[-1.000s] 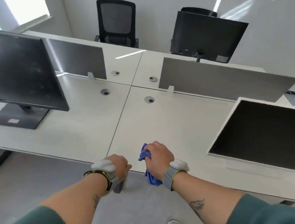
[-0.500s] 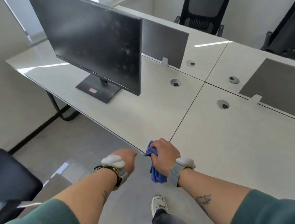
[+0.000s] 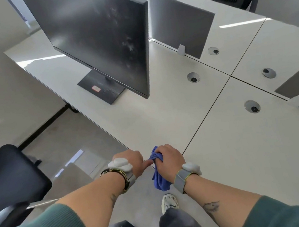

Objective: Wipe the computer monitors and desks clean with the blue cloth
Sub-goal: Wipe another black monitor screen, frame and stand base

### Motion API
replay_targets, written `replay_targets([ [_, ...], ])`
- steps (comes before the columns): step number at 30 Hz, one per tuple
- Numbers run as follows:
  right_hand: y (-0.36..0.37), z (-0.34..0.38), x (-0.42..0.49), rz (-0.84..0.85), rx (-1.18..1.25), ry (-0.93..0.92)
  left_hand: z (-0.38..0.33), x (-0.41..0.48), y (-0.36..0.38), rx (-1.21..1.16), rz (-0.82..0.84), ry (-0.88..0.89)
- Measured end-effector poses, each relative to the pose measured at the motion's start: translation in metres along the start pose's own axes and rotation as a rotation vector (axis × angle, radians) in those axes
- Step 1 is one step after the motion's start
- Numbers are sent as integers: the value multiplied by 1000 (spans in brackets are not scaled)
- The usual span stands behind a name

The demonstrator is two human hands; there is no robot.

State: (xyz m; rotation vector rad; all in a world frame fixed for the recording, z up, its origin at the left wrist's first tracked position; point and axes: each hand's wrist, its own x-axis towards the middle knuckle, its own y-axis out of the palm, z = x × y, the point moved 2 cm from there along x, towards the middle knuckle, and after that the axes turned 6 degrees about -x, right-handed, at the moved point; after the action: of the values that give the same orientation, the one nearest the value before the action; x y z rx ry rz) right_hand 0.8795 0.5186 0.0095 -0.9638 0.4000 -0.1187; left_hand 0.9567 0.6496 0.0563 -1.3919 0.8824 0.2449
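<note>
- Right hand [image 3: 167, 160]: fingers curled tight round the bunched blue cloth [image 3: 160, 182] at the near edge of the table [image 3: 164, 115]. The cloth's tail hangs below that edge.
- Left hand [image 3: 132, 163]: at the near edge, just beside the cloth. Its fingers are mostly hidden, so the grip cannot be told.
- Count: one monitor [image 3: 99, 37], four cable grommets [image 3: 193, 77], two divider panels [image 3: 180, 22].

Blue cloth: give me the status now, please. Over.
Right hand grips blue cloth at desk edge. Left hand beside it, grip unclear. Monitor smudged, nothing blocks it.
</note>
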Motion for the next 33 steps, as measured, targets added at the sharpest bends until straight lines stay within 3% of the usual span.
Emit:
replay_targets([
  [5, -10, 19, 10, -40, -21, 35, 16, 6, -33, -33, -162, 16],
  [11, -8, 72, 22, -140, -3, 134, 86, 7, -56, -154, -150, 83],
  [16, 26, 115, 22, -114, -22, 161, 149, 17, -65, -47, 47, 72],
  [21, 43, 143, 21, -143, 4, 210, 184, 0, -57, -76, -90, 131],
  [25, 54, 155, 23, -162, 11, 249, 198, 3, -65, -57, -44, 200],
  [30, 59, 175, 32, -185, -7, 240, 226, -4, -77, -222, -118, 112],
  [33, 47, 180, 31, -220, 7, 251, 222, 2, -76, -173, -47, 230],
])
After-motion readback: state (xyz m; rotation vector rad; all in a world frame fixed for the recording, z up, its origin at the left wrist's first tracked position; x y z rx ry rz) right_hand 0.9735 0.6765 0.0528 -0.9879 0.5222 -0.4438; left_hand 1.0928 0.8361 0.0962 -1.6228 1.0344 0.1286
